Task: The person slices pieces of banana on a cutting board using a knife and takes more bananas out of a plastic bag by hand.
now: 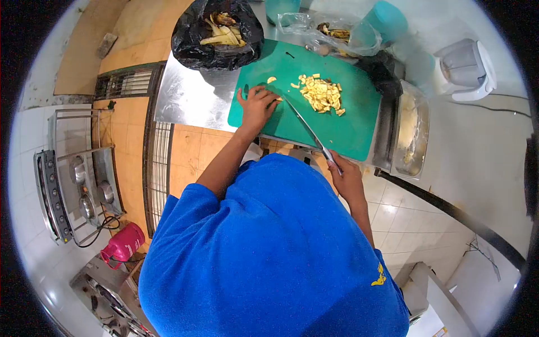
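My right hand is closed around the handle of a long kitchen knife. The blade slants up and left across the green cutting board, its tip close to my left fingertips. My left hand rests on the board, thumb and forefinger closed on a small yellow banana piece beside the tip; the other fingers are spread. Right of the blade lies a pile of chopped banana, its cut pieces pale yellow. A single loose slice sits above my left hand.
A black plastic bag holding peels stands at the board's upper left. Behind the board are a clear plastic bag and a teal container. To the right stand a metal tray and a white jug-like appliance.
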Tool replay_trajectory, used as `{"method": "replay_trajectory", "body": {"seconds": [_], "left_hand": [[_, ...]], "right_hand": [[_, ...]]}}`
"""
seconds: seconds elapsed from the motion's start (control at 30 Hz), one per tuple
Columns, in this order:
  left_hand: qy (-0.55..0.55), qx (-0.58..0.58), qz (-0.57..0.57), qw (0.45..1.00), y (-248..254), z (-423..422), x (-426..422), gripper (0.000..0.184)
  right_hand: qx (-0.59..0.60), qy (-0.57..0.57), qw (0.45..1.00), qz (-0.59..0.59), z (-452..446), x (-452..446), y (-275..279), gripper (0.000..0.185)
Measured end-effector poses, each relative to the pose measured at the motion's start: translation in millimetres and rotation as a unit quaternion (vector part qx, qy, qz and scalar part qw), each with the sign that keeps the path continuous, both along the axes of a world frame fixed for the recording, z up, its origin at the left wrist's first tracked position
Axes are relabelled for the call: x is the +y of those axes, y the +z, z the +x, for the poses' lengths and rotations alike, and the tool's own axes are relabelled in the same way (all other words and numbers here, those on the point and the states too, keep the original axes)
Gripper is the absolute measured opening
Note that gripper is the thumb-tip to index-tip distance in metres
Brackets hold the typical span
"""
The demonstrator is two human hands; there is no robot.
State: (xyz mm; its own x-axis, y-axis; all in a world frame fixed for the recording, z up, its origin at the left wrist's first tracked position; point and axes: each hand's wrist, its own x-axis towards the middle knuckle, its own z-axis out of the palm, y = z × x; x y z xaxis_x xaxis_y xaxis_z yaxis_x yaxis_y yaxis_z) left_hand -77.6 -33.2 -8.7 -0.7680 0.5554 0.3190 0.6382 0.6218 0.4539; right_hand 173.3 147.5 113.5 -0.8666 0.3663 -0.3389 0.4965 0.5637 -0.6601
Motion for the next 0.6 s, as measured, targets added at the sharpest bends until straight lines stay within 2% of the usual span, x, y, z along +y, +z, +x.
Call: {"method": "replay_trajectory", "body": {"seconds": [0.47, 0.6], "left_hand": [[0.008, 0.020, 0.018, 1.000, -3.4, 4.1, -1.9, 0.010], [0.005, 0.015, 0.026, 1.000, -2.7, 3.7, -2.3, 0.009]], "right_hand": [[-0.005, 0.011, 1.000, -0.011, -11.9, -9.4, -2.3, 0.038], [0.031, 0.021, 0.999, 0.023, -10.6, -13.8, -7.5, 0.037]]}}
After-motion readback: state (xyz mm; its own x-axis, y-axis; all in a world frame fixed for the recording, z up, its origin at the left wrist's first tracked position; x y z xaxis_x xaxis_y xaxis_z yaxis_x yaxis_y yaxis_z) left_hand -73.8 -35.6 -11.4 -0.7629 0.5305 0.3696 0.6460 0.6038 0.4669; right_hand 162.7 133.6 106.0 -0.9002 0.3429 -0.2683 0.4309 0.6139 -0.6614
